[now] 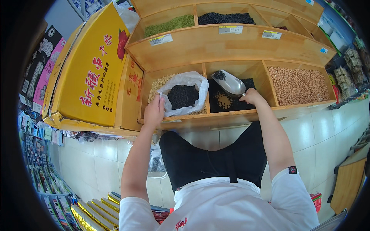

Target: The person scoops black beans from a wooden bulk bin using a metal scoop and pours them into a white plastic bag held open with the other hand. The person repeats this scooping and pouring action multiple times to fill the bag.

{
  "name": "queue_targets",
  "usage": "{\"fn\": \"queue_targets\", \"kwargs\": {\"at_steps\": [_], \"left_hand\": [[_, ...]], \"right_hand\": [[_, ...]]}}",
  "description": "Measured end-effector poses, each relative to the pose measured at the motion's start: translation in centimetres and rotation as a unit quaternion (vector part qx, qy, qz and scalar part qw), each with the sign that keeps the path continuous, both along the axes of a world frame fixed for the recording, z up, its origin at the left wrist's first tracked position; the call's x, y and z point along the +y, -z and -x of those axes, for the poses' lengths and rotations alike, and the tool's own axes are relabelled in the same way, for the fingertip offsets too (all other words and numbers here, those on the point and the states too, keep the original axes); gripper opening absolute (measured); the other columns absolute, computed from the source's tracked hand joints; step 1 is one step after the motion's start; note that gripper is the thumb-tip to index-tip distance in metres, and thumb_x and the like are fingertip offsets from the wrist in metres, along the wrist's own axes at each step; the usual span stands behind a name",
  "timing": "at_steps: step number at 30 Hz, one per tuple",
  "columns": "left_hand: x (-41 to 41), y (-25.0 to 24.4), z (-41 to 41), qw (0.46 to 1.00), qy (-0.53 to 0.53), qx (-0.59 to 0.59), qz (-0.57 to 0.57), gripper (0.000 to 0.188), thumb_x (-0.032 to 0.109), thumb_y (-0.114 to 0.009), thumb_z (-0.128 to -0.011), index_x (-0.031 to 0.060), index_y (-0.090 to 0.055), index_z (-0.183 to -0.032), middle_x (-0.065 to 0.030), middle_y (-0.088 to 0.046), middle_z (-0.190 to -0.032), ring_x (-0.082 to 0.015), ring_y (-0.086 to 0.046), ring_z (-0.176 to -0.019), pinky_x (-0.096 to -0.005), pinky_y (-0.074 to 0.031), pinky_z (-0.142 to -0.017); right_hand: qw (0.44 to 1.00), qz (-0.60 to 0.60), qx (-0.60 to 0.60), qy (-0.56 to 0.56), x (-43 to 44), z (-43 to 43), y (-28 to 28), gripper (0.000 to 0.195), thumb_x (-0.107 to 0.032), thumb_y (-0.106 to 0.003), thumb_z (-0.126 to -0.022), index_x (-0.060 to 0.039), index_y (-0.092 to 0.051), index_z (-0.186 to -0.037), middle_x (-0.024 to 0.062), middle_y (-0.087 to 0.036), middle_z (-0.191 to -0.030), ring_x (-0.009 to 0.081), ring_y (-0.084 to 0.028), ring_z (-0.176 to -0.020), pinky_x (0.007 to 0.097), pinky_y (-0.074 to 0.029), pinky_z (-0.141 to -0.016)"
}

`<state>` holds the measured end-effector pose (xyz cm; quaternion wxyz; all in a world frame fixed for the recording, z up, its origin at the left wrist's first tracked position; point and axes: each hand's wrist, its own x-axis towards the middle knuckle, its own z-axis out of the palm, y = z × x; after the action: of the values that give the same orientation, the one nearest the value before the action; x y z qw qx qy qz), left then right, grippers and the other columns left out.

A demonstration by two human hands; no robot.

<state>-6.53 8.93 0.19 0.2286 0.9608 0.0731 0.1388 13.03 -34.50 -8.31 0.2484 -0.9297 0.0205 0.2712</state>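
Observation:
My left hand (154, 112) grips the near left rim of a white plastic bag (203, 85), which stands wide at the mouth over a bin of pale beans (157, 83). Black beans (183, 96) fill the bag's bottom. My right hand (250, 96) holds a metal scoop (231, 84) by its handle, over the middle bin. A few black beans (219, 75) lie at the scoop's tip. Under it, black beans (249, 83) cover part of the middle bin, and its brownish bottom (224, 101) shows through in a patch.
Wooden dividers (270, 83) separate the bins. Pinkish-brown beans (299, 86) fill the right bin. Behind, an upper row holds green beans (170, 25) and black beans (227, 18). A large yellow carton (86, 78) stands at the left. The bins' front wooden edge (234, 115) runs below my wrists.

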Motion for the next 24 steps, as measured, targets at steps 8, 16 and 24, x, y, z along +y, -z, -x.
{"fn": "queue_targets", "kwargs": {"at_steps": [8, 16, 24], "left_hand": [[0.0, -0.5, 0.0, 0.998, -0.018, 0.058, -0.001, 0.032, 0.038, -0.043, -0.109, 0.0097, -0.055, -0.118, -0.0296, -0.07, -0.094, -0.0524, -0.066, -0.091, -0.0622, -0.049, -0.079], [0.0, -1.0, 0.0, 0.997, -0.011, 0.07, 0.031, 0.034, 0.04, -0.045, -0.109, 0.0079, -0.055, -0.114, -0.0299, -0.069, -0.095, -0.053, -0.064, -0.093, -0.0604, -0.049, -0.079], [0.2, -0.6, -0.2, 0.997, -0.024, 0.057, 0.037, 0.034, 0.04, -0.049, -0.108, 0.0066, -0.056, -0.113, -0.0281, -0.07, -0.094, -0.0517, -0.065, -0.092, -0.0595, -0.049, -0.078]], "right_hand": [[0.998, 0.005, -0.067, -0.008, 0.0, 0.8, -1.5, 0.057, -0.035, -0.09, -0.07, 0.0049, -0.075, -0.107, 0.0263, -0.074, -0.113, 0.0384, -0.071, -0.107, 0.0431, -0.056, -0.094], [0.983, -0.096, -0.155, 0.023, 0.6, 2.1, -2.4, 0.043, -0.028, -0.088, -0.071, 0.0013, -0.068, -0.096, 0.0181, -0.075, -0.096, 0.0337, -0.072, -0.094, 0.0401, -0.056, -0.085], [0.941, -0.141, -0.307, -0.002, 1.4, 6.4, -13.7, 0.028, -0.016, -0.084, -0.078, -0.0045, -0.061, -0.088, 0.0106, -0.07, -0.078, 0.0236, -0.068, -0.073, 0.0363, -0.053, -0.069]]}}
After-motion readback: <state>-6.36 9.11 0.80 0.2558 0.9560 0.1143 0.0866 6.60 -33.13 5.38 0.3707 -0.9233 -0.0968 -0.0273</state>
